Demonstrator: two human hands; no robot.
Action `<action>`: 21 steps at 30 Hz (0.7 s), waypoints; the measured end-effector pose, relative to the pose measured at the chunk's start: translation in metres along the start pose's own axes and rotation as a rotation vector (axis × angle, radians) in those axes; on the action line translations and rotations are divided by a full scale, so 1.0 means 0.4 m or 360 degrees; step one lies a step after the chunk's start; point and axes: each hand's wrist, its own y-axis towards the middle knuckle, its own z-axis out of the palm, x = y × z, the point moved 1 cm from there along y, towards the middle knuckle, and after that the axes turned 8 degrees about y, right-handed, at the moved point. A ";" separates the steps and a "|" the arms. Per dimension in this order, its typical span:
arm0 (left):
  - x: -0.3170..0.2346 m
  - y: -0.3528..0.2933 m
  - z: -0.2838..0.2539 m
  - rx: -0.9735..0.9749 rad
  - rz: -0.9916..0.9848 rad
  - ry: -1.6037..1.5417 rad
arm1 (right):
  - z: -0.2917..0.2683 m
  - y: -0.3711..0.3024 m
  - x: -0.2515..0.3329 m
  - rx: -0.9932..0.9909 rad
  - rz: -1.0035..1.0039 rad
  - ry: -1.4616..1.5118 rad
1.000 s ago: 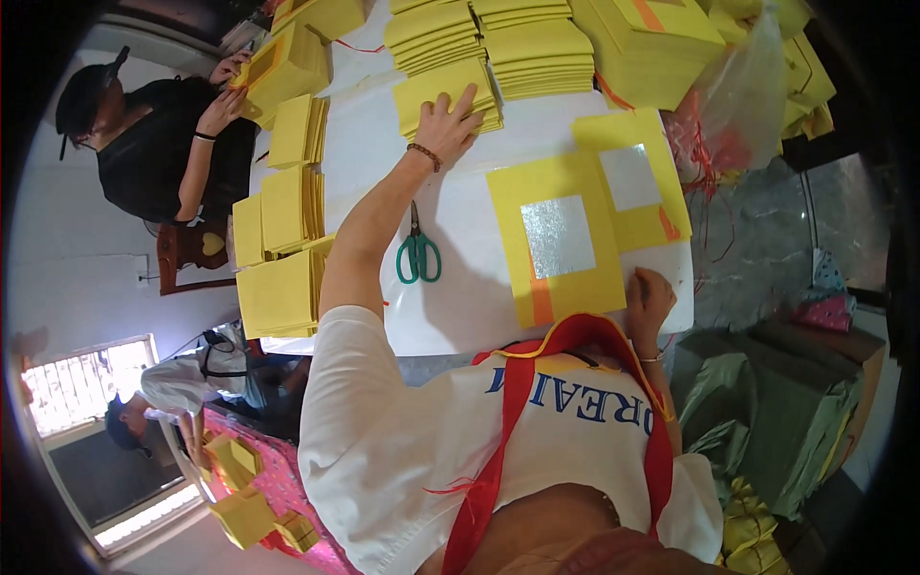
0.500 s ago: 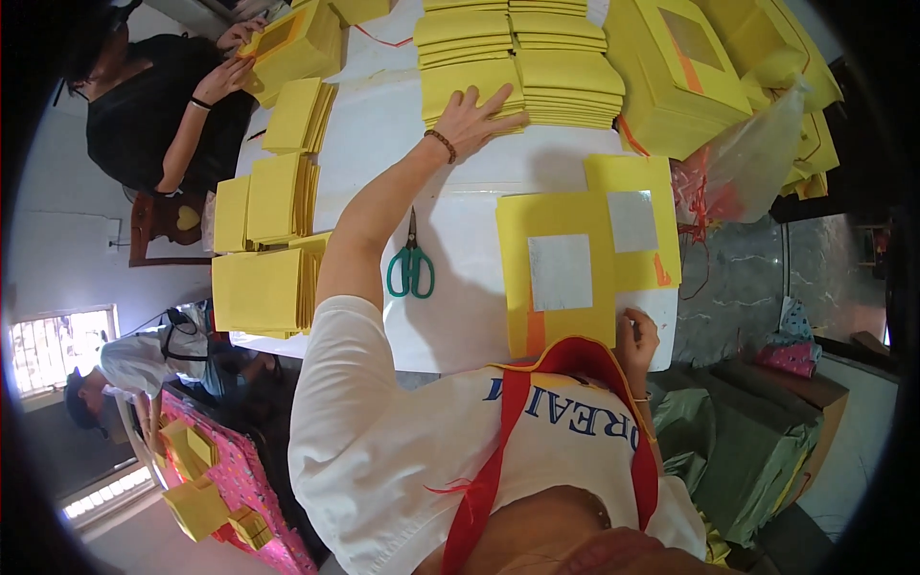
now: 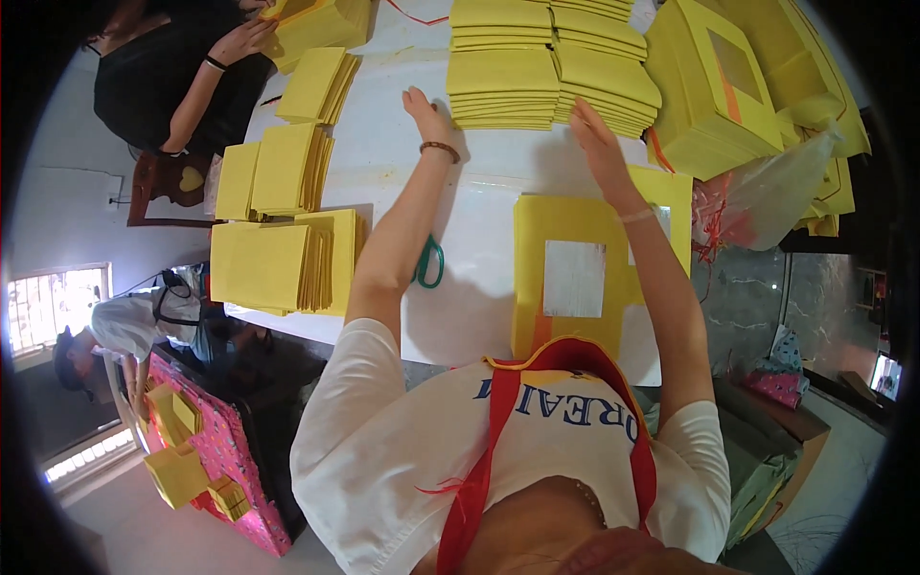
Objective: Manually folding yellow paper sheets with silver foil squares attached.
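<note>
Two columns of stacked, folded yellow paper pieces (image 3: 503, 86) stand at the far middle of the white table. Just off the left side of the stacks is my left hand (image 3: 427, 117), open, its fingers stretched out and nothing in them. My right hand (image 3: 599, 149) is open too, with straight fingers at the near edge of the right column; whether they press on it I cannot tell. Beneath my right forearm lie flat yellow sheets with a pale rectangular patch (image 3: 574, 278). Green-handled scissors (image 3: 431, 264) lie by my left forearm, which hides part of them.
Smaller yellow stacks (image 3: 287, 171) line the table's left side. Tall yellow piles (image 3: 719, 105) and a clear plastic bag (image 3: 767, 196) stand at the right. A co-worker's hand (image 3: 244, 41) touches another pile at the far left. Someone else works at a pink table (image 3: 225, 441).
My left hand has lifted off the front left stack and moved to its left side. My right hand has come up from the table's near edge to the right column.
</note>
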 end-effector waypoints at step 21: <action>-0.067 -0.023 -0.020 0.0040 0.0133 0.0182 | 0.098 0.045 -0.036 -0.0310 0.0113 -0.0069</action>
